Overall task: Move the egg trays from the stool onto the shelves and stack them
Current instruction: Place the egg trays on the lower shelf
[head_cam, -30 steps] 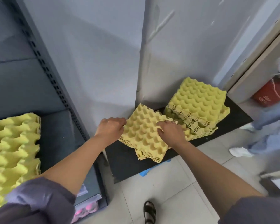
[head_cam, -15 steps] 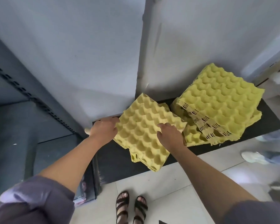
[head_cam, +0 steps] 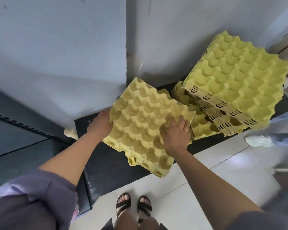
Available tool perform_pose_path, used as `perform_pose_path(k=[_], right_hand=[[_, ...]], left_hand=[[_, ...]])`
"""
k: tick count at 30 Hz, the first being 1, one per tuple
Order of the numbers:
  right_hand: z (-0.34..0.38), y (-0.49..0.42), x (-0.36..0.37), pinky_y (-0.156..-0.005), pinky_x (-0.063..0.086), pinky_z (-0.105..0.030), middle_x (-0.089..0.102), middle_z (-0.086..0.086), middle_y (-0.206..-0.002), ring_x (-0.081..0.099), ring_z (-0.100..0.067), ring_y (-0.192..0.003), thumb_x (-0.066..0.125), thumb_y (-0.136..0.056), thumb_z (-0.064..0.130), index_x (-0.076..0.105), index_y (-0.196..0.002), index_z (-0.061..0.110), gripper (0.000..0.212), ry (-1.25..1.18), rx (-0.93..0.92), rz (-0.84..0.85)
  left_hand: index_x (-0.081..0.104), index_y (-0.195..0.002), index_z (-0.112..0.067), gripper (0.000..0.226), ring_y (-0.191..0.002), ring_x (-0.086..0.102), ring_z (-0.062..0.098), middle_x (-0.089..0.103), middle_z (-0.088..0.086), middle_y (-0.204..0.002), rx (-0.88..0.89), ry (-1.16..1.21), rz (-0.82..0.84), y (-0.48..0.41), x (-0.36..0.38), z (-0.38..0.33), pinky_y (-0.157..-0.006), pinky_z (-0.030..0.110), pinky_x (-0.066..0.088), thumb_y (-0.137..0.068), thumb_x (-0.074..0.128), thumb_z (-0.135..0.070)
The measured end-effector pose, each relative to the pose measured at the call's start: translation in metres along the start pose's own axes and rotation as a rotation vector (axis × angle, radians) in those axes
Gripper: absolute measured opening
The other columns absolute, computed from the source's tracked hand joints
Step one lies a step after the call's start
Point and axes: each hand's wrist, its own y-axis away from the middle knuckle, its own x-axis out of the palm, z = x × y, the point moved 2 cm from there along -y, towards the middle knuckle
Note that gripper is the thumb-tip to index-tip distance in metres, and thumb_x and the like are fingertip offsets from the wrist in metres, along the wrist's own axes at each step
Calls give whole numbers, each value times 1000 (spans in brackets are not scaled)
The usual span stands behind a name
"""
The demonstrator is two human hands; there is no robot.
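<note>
Small bundle of yellow moulded-pulp egg trays (head_cam: 145,123): tilted above the black flat-topped stool (head_cam: 106,165), near corner overhanging the stool's front edge. My left hand (head_cam: 101,125) grips its left edge, fingers hidden underneath. My right hand (head_cam: 175,135) clamps the right side, fingers curled into the cups. Taller skewed stack of yellow egg trays (head_cam: 231,90) sits at the stool's right end, just beside. Dark metal shelves (head_cam: 15,130) stand left of the stool.

Risks: lower trays slipping from the bundle; my swing knocking the skewed stack over.

No readable writing.
</note>
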Motion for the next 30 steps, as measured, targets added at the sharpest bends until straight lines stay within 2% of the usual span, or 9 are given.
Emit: perform_pose_path(k=[4,7,9,11,13,17,23,27,30], right_hand=[[-5,2,-1,-114,21,-47,0,-12,-158,5,-37,-144,52,-94,39,9,-152,18,75,-94,120,11],[-11,1,2,-103,35,-45,9,-22,-153,31,-43,-133,52,-95,24,5,-152,11,74,-332,244,24],[-15,0,4,-91,43,-43,23,-26,-144,50,-44,-113,45,-97,23,13,-149,7,63,-416,314,77],[-16,-2,2,-80,44,-37,32,-26,-137,56,-41,-97,42,-99,26,33,-138,2,47,-369,323,108],[-16,-3,0,-76,41,-36,37,-24,-132,54,-40,-99,43,-98,25,41,-133,7,40,-328,313,104],[-13,-1,-6,-85,42,-41,41,-22,-130,45,-41,-115,43,-97,22,40,-136,15,40,-300,305,89],[-11,2,-14,-82,45,-41,45,-22,-127,53,-40,-106,44,-97,22,38,-137,16,41,-301,292,58],[-11,2,-20,-72,41,-37,45,-21,-127,55,-38,-101,44,-97,22,37,-136,16,40,-290,290,43],[-8,2,-27,-76,42,-39,42,-20,-130,52,-39,-107,46,-96,22,37,-134,17,39,-315,297,22]], left_hand=[[43,-131,-19,49,-104,57,36,56,12,-122,-2,-24,-46,-6,1,0,-83,48,50,-83,45,-10],[53,-121,-12,40,-94,59,33,61,12,-109,-26,-39,-64,-9,2,0,-73,38,49,-82,45,-5],[57,-114,-11,35,-85,59,31,62,11,-99,-35,-58,-77,-10,2,0,-66,35,46,-81,46,-5],[56,-108,-10,30,-79,59,31,61,10,-92,-36,-93,-97,-10,1,-1,-61,33,46,-78,50,-5],[56,-102,-9,25,-79,59,33,60,9,-87,-42,-106,-107,-8,-1,-1,-61,34,45,-77,51,-5],[56,-97,-10,22,-83,59,34,56,6,-84,-60,-102,-109,-4,-5,-5,-64,34,45,-76,54,-6],[54,-105,-7,28,-82,53,29,59,9,-95,-85,7,-117,1,-12,-9,-64,32,41,-78,57,-8],[52,-112,-6,34,-86,54,28,59,12,-101,-99,76,-81,2,-14,-9,-66,31,42,-79,57,-9],[51,-115,-9,37,-85,54,27,55,8,-97,-145,170,-64,7,-19,-11,-68,31,44,-79,57,-8]])
